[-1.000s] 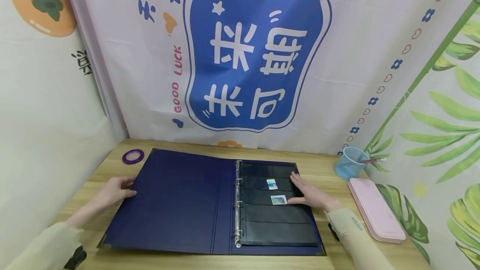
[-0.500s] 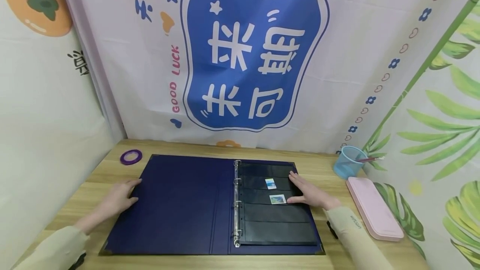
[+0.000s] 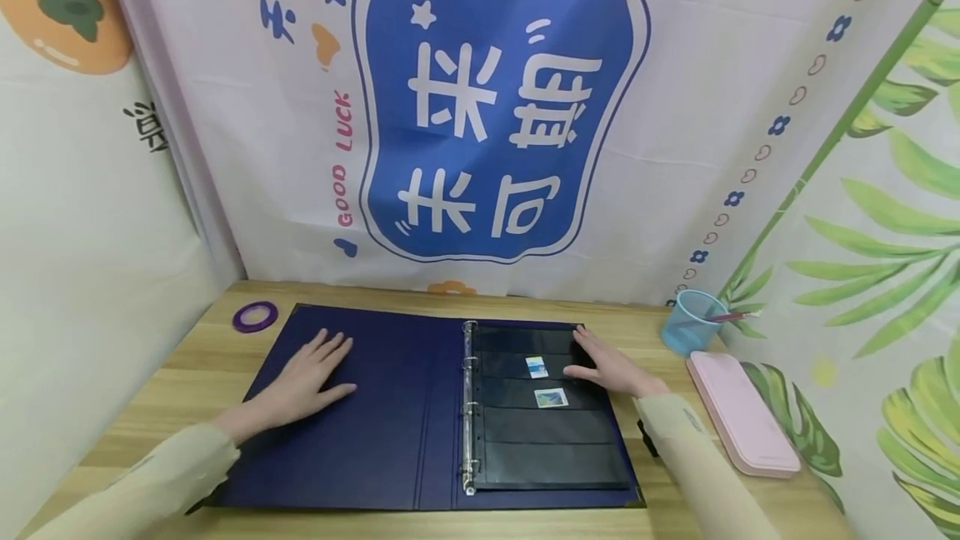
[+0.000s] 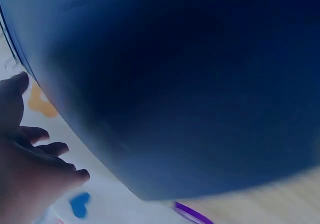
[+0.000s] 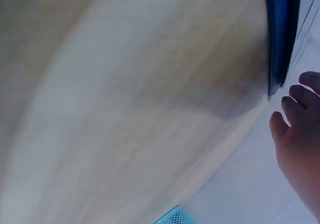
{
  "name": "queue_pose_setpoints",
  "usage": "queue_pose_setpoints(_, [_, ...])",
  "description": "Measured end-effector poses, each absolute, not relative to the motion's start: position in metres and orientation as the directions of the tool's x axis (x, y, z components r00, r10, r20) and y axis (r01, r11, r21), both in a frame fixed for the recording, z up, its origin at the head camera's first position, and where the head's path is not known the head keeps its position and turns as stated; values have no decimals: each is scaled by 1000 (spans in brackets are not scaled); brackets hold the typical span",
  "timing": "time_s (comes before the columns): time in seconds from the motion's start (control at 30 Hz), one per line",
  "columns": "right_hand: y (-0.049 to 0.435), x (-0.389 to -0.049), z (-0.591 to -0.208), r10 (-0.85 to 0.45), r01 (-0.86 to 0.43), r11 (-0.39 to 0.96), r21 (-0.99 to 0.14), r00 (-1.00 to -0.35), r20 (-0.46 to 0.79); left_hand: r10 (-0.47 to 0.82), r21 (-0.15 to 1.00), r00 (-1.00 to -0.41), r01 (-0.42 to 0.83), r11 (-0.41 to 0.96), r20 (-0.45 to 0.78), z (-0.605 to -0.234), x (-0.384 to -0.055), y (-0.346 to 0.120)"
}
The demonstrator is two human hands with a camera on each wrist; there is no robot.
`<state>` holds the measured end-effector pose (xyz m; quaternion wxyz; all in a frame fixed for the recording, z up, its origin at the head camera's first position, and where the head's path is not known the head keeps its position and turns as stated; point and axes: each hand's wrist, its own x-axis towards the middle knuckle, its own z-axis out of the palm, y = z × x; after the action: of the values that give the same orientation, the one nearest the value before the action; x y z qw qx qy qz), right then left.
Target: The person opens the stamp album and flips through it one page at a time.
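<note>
A dark blue ring binder [image 3: 367, 432] lies spread on the wooden table in the head view. Its metal rings hold a black stamp page [image 3: 551, 461] with clear strip pockets. Two small stamps show on that page, an upper stamp [image 3: 537, 367] and a lower stamp [image 3: 552, 397]. Over the inside of the left cover is my left hand [image 3: 303, 382], fingers extended and spread. My right hand [image 3: 611, 365] is at the page's right edge, its thumb toward the stamps and its fingers straight. The left wrist view is mostly filled by the blue cover [image 4: 200, 94].
Behind the binder's left corner lies a purple tape roll [image 3: 255, 316]. A blue mesh pen cup [image 3: 692, 323] with a pen stands at the back right, and a pink case [image 3: 742, 413] lies in front of it. Printed cloth [image 3: 675, 148] hangs behind the table.
My left hand has left the binder's left edge and moved right, onto the inside of the cover. My right hand has stayed by the page's right edge, shifting slightly.
</note>
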<state>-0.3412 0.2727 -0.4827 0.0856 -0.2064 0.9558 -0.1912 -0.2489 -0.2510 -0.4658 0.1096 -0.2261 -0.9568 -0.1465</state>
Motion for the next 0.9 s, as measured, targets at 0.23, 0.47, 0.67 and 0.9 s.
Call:
queue_pose_setpoints(0.23, [270, -354, -482, -418, -360, 863, -355, -903, -100, 500, 256, -849, 528, 809, 171, -470, -259, -210])
queue_pose_setpoints(0.47, [267, -360, -482, -431, -365, 862, -351, -893, -128, 576, 228, -808, 589, 775, 124, -481, -271, -184])
queue_pose_setpoints(0.67, [267, -364, -485, -410, -335, 872, -358, -899, -156, 601, 216, -796, 600, 770, 68, -486, -277, -169])
queue_pose_setpoints(0.9, [267, -364, -484, -398, -317, 876, -365, -901, -173, 582, 224, -813, 564, 795, -20, -489, -278, -162])
